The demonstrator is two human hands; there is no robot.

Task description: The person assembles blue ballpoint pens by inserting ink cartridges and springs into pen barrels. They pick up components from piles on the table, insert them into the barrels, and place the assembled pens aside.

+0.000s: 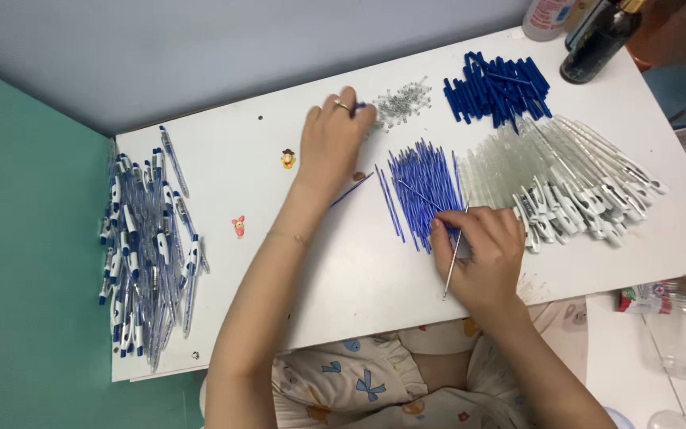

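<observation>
My right hand (482,246) pinches a thin blue refill (453,262) lengthwise just below the blue refill pile (422,187); my left hand (333,135), fingers curled, reaches the small metal springs (401,102) up-left of it.

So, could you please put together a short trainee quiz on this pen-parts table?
1. True or false: the left hand reaches toward the pile of small springs.
2. Which lies nearest the right hand? A. finished pens B. blue refills C. dark bottle
3. Fill in: the dark blue caps lie at the table's ____ edge, far or near.

Key: 1 true; 2 B; 3 far. The right hand holds a thin refill; the clear barrels lie to its right.
</observation>
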